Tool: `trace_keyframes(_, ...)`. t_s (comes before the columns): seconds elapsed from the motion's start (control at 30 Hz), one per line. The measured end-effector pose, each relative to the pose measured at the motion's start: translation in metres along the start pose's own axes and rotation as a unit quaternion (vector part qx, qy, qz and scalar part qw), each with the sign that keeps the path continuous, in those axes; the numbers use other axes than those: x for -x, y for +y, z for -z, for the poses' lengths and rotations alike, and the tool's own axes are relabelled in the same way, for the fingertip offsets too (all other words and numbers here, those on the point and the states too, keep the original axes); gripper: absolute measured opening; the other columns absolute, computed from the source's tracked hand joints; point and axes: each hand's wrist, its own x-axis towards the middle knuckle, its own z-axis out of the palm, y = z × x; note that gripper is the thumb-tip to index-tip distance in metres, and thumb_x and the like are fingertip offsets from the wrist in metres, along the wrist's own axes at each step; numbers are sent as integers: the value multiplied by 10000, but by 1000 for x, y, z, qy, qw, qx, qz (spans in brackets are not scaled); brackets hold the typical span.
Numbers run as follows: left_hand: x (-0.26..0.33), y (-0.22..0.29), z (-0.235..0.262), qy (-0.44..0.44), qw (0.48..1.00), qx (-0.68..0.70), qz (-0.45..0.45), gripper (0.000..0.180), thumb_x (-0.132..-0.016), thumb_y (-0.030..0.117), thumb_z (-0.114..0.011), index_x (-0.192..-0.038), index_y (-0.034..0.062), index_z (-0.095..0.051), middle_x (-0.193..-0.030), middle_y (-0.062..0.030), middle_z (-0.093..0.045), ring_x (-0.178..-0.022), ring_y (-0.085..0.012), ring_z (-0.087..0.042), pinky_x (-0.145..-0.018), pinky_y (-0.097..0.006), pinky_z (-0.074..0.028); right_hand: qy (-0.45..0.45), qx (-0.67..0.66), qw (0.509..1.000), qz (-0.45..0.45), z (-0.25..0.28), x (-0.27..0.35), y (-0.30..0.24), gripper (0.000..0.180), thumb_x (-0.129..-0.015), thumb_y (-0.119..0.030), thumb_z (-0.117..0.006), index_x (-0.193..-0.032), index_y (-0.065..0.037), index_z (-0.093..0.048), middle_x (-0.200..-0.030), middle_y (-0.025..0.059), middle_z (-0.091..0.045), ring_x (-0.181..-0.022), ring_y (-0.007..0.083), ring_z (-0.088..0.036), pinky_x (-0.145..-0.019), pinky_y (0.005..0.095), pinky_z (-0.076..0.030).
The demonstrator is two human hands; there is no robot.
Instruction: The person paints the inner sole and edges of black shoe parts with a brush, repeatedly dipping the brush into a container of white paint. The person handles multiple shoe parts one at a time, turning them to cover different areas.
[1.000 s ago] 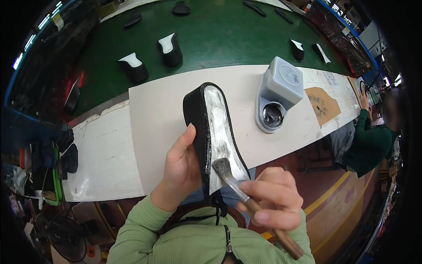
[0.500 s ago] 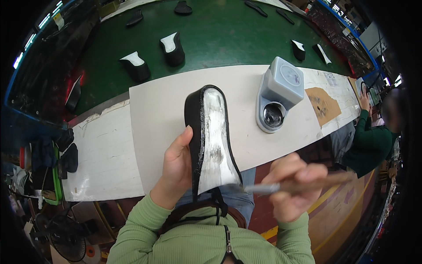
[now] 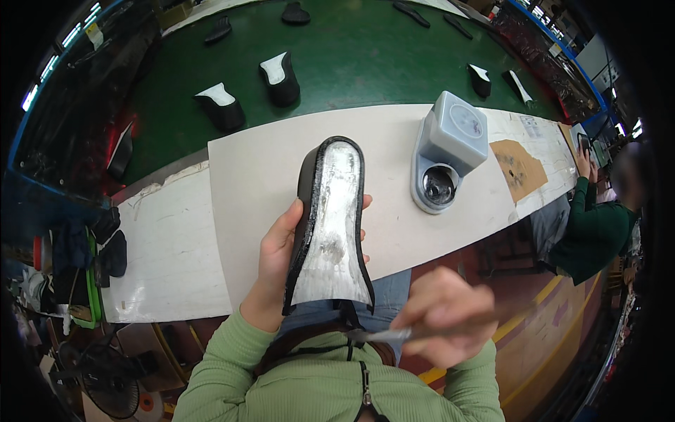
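My left hand (image 3: 274, 260) is closed around a black wedge shoe sole (image 3: 339, 218), its thumb on the near side and fingertips showing past the right edge. The sole's long white face is turned up toward me, wet-looking and streaked with grey, its wide end toward my body. In my right hand (image 3: 450, 316), blurred by motion, is a brush (image 3: 397, 335) with a pale metal band and a brownish handle. The bristle tip is just below the wide end of the sole, apart from it. Past my hands stands a translucent plastic glue pot (image 3: 457, 133) with a round opening holding liquid.
Pale card (image 3: 260, 176) covers the bench. Behind it, a green conveyor belt (image 3: 365, 70) carries several black soles, such as a white-faced one (image 3: 280, 81). Brown paper (image 3: 517, 169) lies right of the pot. A fan (image 3: 105, 383) stands lower left; a green-sleeved person (image 3: 598, 232) sits at right.
The brush has come off the sole's wide-end corner and moved down and left toward my body. My left hand has turned the sole slightly, its wide end swinging left and up.
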Motion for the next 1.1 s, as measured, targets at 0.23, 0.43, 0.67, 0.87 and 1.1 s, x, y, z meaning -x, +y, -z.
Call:
trace_keyframes(0.23,7,-10,1,27,993,-100,54,593,-904,373,-420,-1325,-32,-317,-1280,-221,-439,-1086,-273,-541,-870,-359,-486,107,-58,962,-243,3,-15,10,485,-757,-40,-681,-1161,36,-425,-831,119,-602,-732,126,-565,-661,231,-440)
trace_keyframes(0.43,8,-11,-1,13,989,-120,87,609,-898,392,-400,-1334,-23,-310,-1278,-225,-441,-1010,-261,-574,-809,-376,-511,151,120,981,-12,-2,-16,26,447,-748,58,-664,-1131,32,-435,-831,96,-605,-729,134,-539,-634,243,-426)
trace_keyframes(0.67,-2,0,-3,9,996,-93,6,592,-922,369,-359,-1364,-11,-255,-1306,-223,-407,-1000,-256,-569,-821,-377,-515,-6,295,934,202,-6,5,25,368,-628,-5,-737,-934,-106,-558,-866,107,-635,-606,167,-438,-513,271,-361)
trace_keyframes(0.87,-3,12,5,93,968,-230,-44,609,-914,396,-389,-1376,27,-245,-1327,-230,-364,-1012,-288,-560,-819,-469,-511,-39,171,979,102,-6,23,13,370,-651,-45,-742,-975,-109,-576,-875,100,-637,-617,173,-470,-527,271,-381)
trace_keyframes(1.1,0,3,-15,92,932,-310,-165,503,-882,128,-517,-1328,-19,-335,-1156,-100,-535,-988,-146,-566,-815,-279,-499,16,130,990,44,1,25,26,468,-666,52,-720,-1055,-71,-492,-858,131,-626,-631,220,-547,-532,288,-431)
